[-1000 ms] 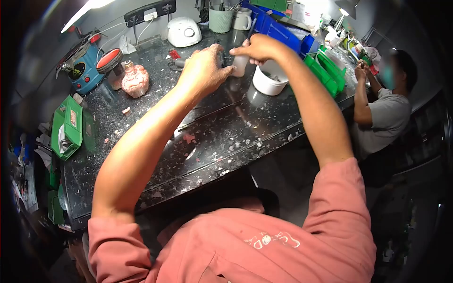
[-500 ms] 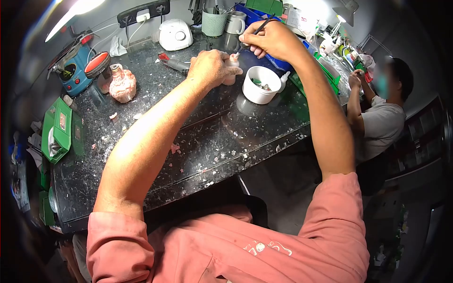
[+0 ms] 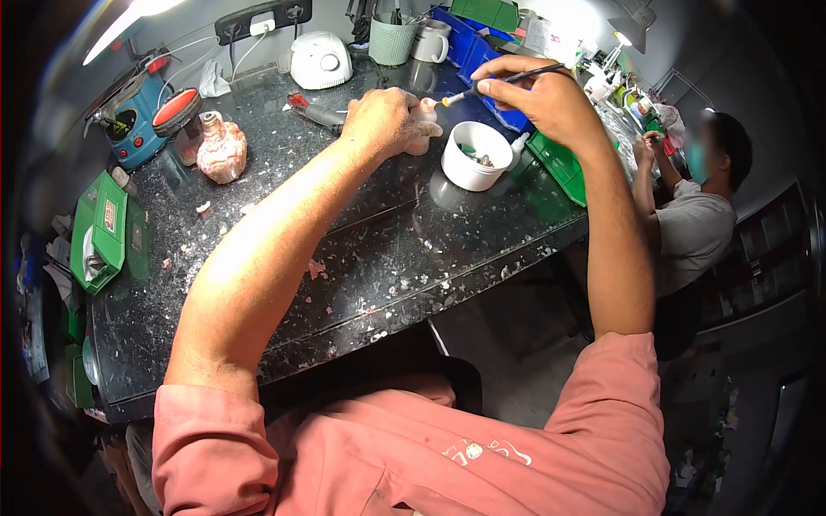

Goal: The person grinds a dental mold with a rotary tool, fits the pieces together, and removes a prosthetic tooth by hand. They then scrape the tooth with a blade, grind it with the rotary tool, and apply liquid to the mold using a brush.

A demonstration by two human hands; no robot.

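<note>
My left hand [image 3: 385, 122] is closed around a small pale bottle [image 3: 418, 146] with a pink mouth, standing at the middle of the black bench. Part of the bottle is hidden behind the fingers. Between the thumb and fingers of my right hand [image 3: 542, 101] is a thin brush [image 3: 514, 78] with a black handle and a light metal collar. It slants down to the left, and its tip sits just right of the bottle's mouth. A white tub [image 3: 471, 176] with small pieces inside stands right of the bottle. Left of my left hand lies a grey handpiece [image 3: 320, 113] with a red end.
A pink lumpy bottle-shaped piece [image 3: 222, 153] stands beside a blue machine [image 3: 129, 125]. Green bins [image 3: 107, 219] and blue bins [image 3: 482, 64] edge the bench [image 3: 344, 284], which carries scattered crumbs. A white dial unit [image 3: 321, 62] is behind. Another person [image 3: 697, 206] works at right.
My right hand has moved right and down, laying the brush at a flatter slant with its tip beside the bottle's mouth. My left hand keeps the bottle in nearly the same place.
</note>
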